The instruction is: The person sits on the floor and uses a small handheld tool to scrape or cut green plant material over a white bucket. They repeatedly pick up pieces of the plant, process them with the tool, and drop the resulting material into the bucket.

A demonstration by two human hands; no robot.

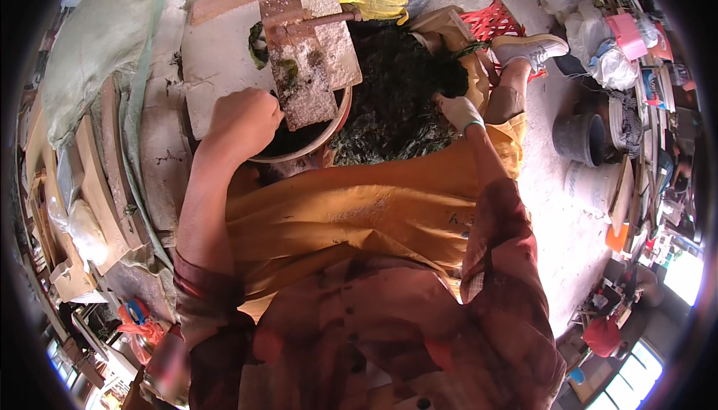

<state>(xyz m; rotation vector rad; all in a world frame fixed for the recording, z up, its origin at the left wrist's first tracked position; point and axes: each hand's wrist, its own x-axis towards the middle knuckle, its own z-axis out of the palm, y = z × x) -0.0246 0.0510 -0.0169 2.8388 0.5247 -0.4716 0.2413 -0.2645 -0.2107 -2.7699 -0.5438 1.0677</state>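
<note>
My left hand [247,121] is curled into a fist beside the lower end of a wooden block [300,67]; its fingers' inner side is hidden. The block is crusted with white grains and a rusty bolt [335,18] sticks out of it. Under the block's end shows the rim of a round bucket [322,143]. A dark green strip of seaweed [257,45] lies by the block on a white board [224,56]. My right hand [461,111], in a pale glove, touches the right edge of a heap of wet dark seaweed [401,84]; its fingertips are partly hidden.
An orange apron [348,202] covers my lap, below the seaweed. A shoe [530,48] stands out at the upper right by a red mesh basket [492,21]. Farther right is a dark bucket [580,139]. Wooden planks [101,185] line the left. A person [168,365] is at the lower left.
</note>
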